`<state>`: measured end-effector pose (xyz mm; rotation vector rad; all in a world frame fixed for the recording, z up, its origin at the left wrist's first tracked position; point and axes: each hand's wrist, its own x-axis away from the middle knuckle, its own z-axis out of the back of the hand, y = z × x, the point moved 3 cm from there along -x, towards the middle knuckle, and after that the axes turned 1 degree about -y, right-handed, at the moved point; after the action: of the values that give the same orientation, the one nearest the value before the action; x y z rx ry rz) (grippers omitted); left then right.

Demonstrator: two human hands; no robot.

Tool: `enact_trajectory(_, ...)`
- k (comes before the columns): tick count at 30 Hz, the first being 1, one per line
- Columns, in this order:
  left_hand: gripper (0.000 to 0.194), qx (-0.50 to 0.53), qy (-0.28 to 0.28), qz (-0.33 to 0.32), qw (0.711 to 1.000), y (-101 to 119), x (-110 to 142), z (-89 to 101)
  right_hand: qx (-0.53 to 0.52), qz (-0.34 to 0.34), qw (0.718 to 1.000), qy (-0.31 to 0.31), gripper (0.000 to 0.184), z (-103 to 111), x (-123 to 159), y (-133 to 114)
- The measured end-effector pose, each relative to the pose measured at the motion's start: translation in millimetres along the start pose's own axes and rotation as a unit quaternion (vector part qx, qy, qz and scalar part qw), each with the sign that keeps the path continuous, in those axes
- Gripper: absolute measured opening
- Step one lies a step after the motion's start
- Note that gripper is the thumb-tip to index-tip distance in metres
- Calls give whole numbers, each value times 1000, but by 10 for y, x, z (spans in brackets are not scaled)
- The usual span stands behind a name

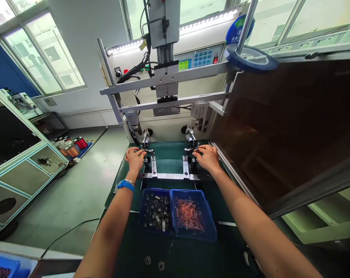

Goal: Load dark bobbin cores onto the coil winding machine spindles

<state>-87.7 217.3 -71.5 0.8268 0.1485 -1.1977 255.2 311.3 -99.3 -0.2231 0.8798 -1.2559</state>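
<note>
Two bare arms extend forward over the green work surface (169,156), elbows low, wrists nearly level. The left hand (134,158), with a blue wristband (125,185), has its fingers curled narrowly at the left spindle (146,139); the right hand (208,157) is pinched likewise at the right spindle (190,136). Each spindle's long axis runs from the machine's back panel toward the operator, nose tilted slightly downward. Both stand at the rear of the bench, one to each side of a metal bracket (170,176). Whatever small part the fingertips grip is too small and too covered to identify. Nearer the operator sit two blue bins touching side by side: the left bin (156,211) holds dark cylindrical pieces, the right bin (192,214) copper-coloured pins. Forearms are cut off by the lower edge.
</note>
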Motion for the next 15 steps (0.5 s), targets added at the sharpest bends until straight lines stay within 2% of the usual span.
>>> enact_trajectory(2,13,-8,13,12,1000,14,43,-38,-1,2,1000,0,21,-3,-2,13)
enact_trajectory(4,12,-6,-3,-2,1000,3,9,-61,-1,6,1000,-3,22,1,-6,28)
enact_trajectory(8,15,19,-89,-70,993,-91,-244,-29,3,12,1000,-11,22,14,-16,56)
enact_trajectory(12,17,39,-175,-134,975,-153,-463,27,5,10,1000,-11,22,14,-15,72)
enact_trajectory(14,17,35,-177,-138,974,-141,-448,37,5,7,1000,-10,22,14,-10,70)
enact_trajectory(15,17,29,-160,-127,978,-126,-402,36,5,5,1000,-10,22,16,-7,66)
